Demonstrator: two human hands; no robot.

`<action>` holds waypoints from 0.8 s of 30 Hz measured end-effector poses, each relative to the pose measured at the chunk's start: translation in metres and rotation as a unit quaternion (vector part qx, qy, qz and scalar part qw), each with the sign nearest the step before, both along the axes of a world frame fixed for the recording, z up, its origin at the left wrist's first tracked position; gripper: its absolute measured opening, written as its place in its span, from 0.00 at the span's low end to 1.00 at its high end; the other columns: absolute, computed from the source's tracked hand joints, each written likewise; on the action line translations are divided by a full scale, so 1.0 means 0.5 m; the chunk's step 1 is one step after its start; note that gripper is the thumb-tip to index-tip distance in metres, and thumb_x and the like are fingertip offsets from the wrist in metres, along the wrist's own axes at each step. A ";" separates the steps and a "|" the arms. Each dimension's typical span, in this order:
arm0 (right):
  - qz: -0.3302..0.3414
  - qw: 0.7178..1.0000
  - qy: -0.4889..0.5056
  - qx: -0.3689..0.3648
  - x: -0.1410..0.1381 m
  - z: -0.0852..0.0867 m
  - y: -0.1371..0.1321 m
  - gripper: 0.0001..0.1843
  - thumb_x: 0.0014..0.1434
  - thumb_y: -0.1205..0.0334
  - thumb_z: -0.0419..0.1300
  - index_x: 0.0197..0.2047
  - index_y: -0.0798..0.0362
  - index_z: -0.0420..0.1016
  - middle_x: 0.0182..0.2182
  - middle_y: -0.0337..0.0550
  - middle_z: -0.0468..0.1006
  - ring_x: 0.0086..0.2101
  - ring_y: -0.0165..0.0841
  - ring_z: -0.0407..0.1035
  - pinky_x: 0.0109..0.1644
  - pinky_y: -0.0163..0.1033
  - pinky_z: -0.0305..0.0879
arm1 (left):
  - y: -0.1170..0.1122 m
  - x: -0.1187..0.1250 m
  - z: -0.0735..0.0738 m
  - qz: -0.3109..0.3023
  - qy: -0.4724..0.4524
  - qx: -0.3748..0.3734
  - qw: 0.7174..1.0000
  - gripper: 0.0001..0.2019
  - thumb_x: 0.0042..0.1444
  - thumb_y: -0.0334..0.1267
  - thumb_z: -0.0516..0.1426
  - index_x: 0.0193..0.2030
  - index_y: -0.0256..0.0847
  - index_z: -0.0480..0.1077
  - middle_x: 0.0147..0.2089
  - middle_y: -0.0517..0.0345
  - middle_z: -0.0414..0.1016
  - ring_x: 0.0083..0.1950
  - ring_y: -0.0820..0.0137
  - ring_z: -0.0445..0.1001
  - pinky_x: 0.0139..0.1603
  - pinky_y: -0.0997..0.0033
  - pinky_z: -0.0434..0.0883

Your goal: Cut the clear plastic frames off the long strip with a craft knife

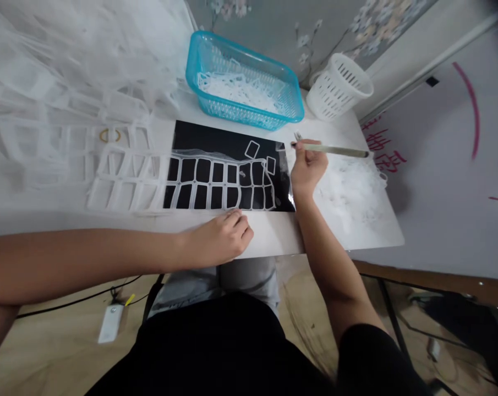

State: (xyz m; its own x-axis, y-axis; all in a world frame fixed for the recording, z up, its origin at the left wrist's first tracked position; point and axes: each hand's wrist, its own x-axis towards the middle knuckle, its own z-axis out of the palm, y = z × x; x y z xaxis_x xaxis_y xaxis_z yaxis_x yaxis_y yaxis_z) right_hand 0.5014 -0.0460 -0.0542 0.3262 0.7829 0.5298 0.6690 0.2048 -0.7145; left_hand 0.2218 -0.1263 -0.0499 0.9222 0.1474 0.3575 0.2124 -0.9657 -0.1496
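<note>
My left hand rests at the table's front edge with its fingers curled. Its fingertips meet the lower border of a sheet of white rectangular frames; anything between them is hidden. The sheet's right part lies across a black mat. My right hand, just right of the mat, is closed around a slim pale stick-like tool with a dark end. A small metallic tip shows by the fingers. Two loose white frames, one upper and one at the right, lie on the mat.
Behind the mat stands a blue basket with many white pieces inside. A white slotted basket is beside it. Translucent scraps cover the table's right side. More frame sheets pile up on the left. A whiteboard leans at right.
</note>
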 end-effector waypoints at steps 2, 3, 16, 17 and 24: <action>-0.039 0.999 0.002 0.032 0.002 0.007 0.001 0.15 0.67 0.51 0.54 0.41 0.53 0.77 0.41 0.48 0.81 0.44 0.39 0.77 0.53 0.49 0.71 | 0.002 -0.002 0.003 -0.005 0.003 0.003 1.000 0.08 0.63 0.29 0.54 0.44 0.29 0.73 0.46 0.39 0.77 0.48 0.61 0.76 0.55 0.59 0.72; -0.036 0.999 -0.008 0.030 -0.003 0.011 -0.002 0.14 0.66 0.53 0.56 0.39 0.53 0.77 0.40 0.47 0.81 0.44 0.39 0.77 0.54 0.50 0.71 | 0.003 -0.002 0.005 -0.008 0.000 0.003 1.000 0.08 0.62 0.28 0.54 0.45 0.29 0.73 0.46 0.39 0.77 0.48 0.61 0.76 0.56 0.59 0.72; 0.264 0.956 -0.002 -0.126 -0.179 0.003 -0.068 0.09 0.62 0.54 0.64 0.41 0.47 0.83 0.39 0.42 0.83 0.46 0.36 0.76 0.56 0.46 0.72 | 0.021 0.006 0.015 0.147 -0.008 0.023 0.989 0.22 0.62 0.52 0.57 0.39 0.29 0.72 0.39 0.40 0.75 0.48 0.48 0.78 0.52 0.52 0.75; 0.259 0.957 -0.005 -0.132 -0.178 0.001 -0.068 0.09 0.62 0.54 0.64 0.41 0.47 0.83 0.39 0.42 0.82 0.46 0.36 0.76 0.56 0.46 0.72 | 0.022 0.007 0.015 0.146 -0.008 0.021 0.989 0.22 0.62 0.52 0.58 0.38 0.29 0.72 0.38 0.40 0.75 0.47 0.48 0.78 0.52 0.52 0.75; 0.252 0.956 0.002 -0.150 -0.169 -0.001 -0.068 0.08 0.62 0.54 0.64 0.41 0.45 0.84 0.41 0.42 0.83 0.49 0.38 0.74 0.58 0.48 0.71 | 0.027 0.010 0.019 0.148 -0.006 0.017 0.989 0.21 0.62 0.53 0.57 0.37 0.31 0.72 0.37 0.41 0.75 0.48 0.48 0.78 0.53 0.51 0.75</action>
State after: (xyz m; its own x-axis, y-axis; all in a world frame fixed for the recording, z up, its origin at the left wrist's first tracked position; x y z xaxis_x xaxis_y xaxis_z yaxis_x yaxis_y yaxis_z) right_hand 0.4169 -0.0799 -0.0546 -0.1314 0.9576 0.2565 0.5358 0.2863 -0.7943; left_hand 0.2270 -0.1126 -0.0405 0.8359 0.3981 0.3778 0.4873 -0.8551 -0.1772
